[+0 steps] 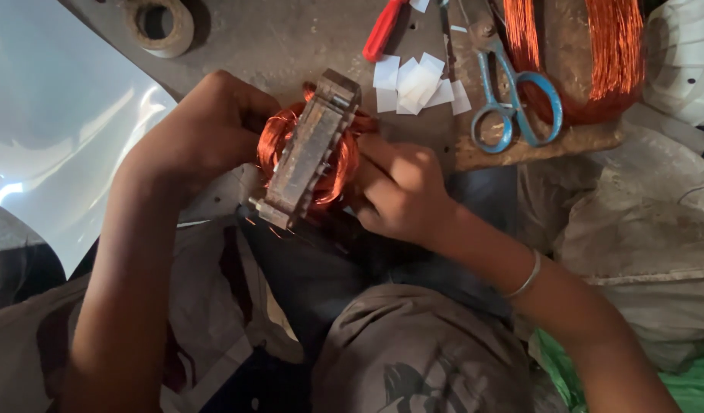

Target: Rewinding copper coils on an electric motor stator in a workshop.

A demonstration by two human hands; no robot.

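both hands' fingers (382,164) curl closed around the copper-wound stator (310,149).

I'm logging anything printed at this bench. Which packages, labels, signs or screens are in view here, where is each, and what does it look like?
No packages, signs or screens show.
Paper slips: small blank white rectangles, piled on the grey bench above the right hand, beside the blue-handled scissors.
Tape roll: pale ring, top left of the bench.
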